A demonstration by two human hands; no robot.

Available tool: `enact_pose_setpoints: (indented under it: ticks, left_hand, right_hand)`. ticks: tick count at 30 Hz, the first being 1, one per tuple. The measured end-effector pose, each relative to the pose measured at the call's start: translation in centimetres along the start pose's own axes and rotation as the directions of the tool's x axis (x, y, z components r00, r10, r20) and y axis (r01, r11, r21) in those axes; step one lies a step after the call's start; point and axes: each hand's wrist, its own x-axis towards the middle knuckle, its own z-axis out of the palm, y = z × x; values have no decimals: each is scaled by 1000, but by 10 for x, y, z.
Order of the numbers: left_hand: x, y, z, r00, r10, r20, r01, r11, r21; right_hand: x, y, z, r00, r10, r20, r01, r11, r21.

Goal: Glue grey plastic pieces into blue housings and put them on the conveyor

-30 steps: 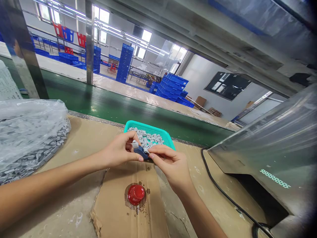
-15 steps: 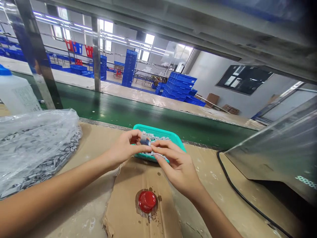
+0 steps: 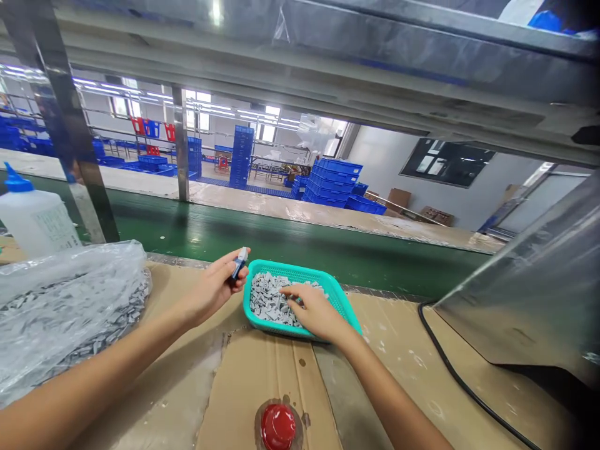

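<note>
My left hand [image 3: 220, 280] is closed around a small grey and dark blue plastic part [image 3: 240, 263], its grey end sticking up above the fingers. It is just off the left rim of a turquoise plastic basket [image 3: 344, 299]. Many small light-grey plastic pieces [image 3: 267, 294] fill the basket. My right hand [image 3: 313, 307] reaches in over them from the right, index finger stretched out and thumb apart from it. The fingertips touch or hover just above the pieces; I see nothing held between them.
A glossy red cup-shaped object [image 3: 278, 426] sits on wet cardboard [image 3: 253, 369] in front. On the left lie a clear bag [image 3: 75, 300] of grey pieces and a white bottle [image 3: 40, 215]. A green conveyor belt [image 3: 215, 231] runs behind. A black cable [image 3: 452, 369] and metal housing [image 3: 520, 281] stand right.
My hands have parted. The left moved left, away from the basket, with the part in it; the right let go and lowered into the grey pieces. The view has tilted up.
</note>
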Motion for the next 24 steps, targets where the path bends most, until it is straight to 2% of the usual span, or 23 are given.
enact_pose_setpoints:
  ticks: [2, 4, 5, 7, 8, 9, 10, 11, 14, 17, 19, 21, 24]
  left_hand:
    - [6, -5, -10, 998, 62, -4, -61, 989, 132]
    - [18, -7, -27, 989, 148, -8, -132, 905, 404]
    - [26, -8, -38, 983, 185, -1, -150, 801, 579]
    - [46, -7, -61, 975, 221, 15, -115, 451, 885]
    - [57, -7, -71, 979, 202, 29, -84, 270, 959]
    - [68, -7, -81, 983, 182, 36, -62, 137, 989]
    - [78, -7, -88, 986, 162, 37, -46, 49, 998]
    - [88, -8, -94, 988, 148, 33, -33, 0, 999]
    - [108, -16, -104, 986, 168, -17, 28, -65, 997]
    - [114, -27, -108, 960, 269, -76, 116, -135, 984]
    - [113, -35, -108, 939, 336, -75, 139, -171, 975]
    - [111, -42, -108, 944, 330, -28, 99, -200, 975]
    - [112, -47, -109, 971, 232, 54, -4, -212, 977]
  right_hand:
    - [2, 2, 4, 1000, -17, 23, 17, 999, -27]
    - [2, 3, 7, 1000, -15, 27, 16, 999, -42]
    - [3, 3, 7, 1000, -10, 25, 11, 999, -45]
    - [3, 5, 7, 1000, -2, 23, 3, 999, -42]
    - [2, 6, 7, 1000, 1, 22, 0, 999, -39]
    - [2, 7, 6, 1000, 3, 20, -2, 999, -36]
    - [1, 7, 6, 1000, 5, 19, -4, 999, -33]
    - [1, 7, 5, 1000, 6, 19, -5, 1000, -29]
    - [-1, 8, 5, 1000, 8, 24, -8, 1000, -14]
    - [-2, 9, 5, 1000, 11, 23, -11, 1000, -1]
    - [-3, 9, 4, 1000, 12, 19, -12, 1000, 6]
    - [-3, 8, 3, 1000, 6, 21, -6, 1000, 15]
    - [-3, 7, 3, 999, -3, 37, 2, 1000, 30]
